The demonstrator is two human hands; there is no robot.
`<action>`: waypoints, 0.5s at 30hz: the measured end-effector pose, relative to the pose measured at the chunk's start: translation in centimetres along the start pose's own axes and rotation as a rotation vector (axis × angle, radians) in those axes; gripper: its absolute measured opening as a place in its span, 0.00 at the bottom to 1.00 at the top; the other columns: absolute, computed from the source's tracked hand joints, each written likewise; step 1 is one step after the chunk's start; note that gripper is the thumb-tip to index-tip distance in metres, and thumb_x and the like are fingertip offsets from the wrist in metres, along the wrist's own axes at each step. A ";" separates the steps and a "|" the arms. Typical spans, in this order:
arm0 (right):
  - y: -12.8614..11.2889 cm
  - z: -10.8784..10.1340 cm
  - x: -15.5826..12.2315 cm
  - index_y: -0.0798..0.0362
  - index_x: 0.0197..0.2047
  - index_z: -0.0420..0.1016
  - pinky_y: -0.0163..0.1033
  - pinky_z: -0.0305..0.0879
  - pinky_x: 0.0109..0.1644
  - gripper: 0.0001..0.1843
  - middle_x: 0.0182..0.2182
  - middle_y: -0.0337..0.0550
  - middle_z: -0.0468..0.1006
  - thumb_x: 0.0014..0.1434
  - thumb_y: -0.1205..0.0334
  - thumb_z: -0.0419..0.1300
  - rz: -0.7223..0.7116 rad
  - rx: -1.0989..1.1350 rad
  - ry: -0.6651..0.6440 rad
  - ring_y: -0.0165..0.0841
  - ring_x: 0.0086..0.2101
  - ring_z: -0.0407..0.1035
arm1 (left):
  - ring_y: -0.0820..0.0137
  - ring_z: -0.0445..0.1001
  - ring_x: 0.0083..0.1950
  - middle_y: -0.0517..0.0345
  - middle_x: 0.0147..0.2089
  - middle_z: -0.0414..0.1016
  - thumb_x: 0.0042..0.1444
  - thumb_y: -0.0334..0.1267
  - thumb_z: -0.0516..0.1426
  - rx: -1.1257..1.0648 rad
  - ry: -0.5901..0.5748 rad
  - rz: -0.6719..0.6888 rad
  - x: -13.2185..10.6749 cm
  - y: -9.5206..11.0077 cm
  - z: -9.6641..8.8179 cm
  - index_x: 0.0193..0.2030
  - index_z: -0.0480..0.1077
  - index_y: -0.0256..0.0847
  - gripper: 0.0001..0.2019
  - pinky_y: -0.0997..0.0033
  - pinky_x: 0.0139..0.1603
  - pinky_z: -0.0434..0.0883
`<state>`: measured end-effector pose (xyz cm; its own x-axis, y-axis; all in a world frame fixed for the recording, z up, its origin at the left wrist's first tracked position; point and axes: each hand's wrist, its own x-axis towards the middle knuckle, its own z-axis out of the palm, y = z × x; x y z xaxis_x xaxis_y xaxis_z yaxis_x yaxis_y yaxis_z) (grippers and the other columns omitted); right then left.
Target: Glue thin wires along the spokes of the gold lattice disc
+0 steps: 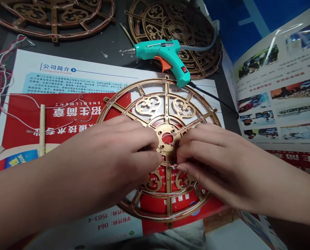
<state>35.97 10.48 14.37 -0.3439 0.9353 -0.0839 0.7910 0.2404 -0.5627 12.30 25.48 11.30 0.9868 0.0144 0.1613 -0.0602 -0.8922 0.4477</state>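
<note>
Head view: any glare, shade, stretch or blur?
Head view: bright glare streaks the glossy booklet; head view: the wheel behind the glue gun lies in dim shade; head view: the forearms seem stretched toward the side edges; head view: the wheel under the hands looks reasonably sharp.

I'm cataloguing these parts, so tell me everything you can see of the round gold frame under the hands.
The round frame looks like gold-coloured metal or plastic, with concentric rims, straight spokes, scrolled ornaments and a holed central plate. Thin wires run along its rims. It lies roughly flat over red printed paper. The left hand and right hand cover its sides near the centre; their exact contact is hidden.
</note>
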 end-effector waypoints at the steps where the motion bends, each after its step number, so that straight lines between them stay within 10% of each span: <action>1: 0.0 0.0 0.0 0.50 0.46 0.78 0.41 0.64 0.49 0.07 0.44 0.40 0.79 0.75 0.63 0.58 0.004 0.011 -0.001 0.31 0.43 0.69 | 0.63 0.76 0.42 0.57 0.48 0.82 0.73 0.37 0.53 -0.002 0.001 -0.008 0.0 0.0 0.0 0.48 0.80 0.51 0.13 0.58 0.43 0.69; 15: -0.6 1.0 -0.1 0.52 0.42 0.77 0.42 0.61 0.48 0.05 0.39 0.40 0.79 0.72 0.65 0.59 0.009 -0.033 0.045 0.32 0.40 0.68 | 0.62 0.76 0.43 0.56 0.46 0.82 0.74 0.35 0.53 0.035 0.015 0.043 0.2 0.6 -0.4 0.44 0.83 0.45 0.15 0.57 0.44 0.70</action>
<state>35.03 10.04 13.89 -0.3140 0.9480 -0.0512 0.8106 0.2396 -0.5343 12.39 25.15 11.96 0.9811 -0.0179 0.1929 -0.0970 -0.9072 0.4093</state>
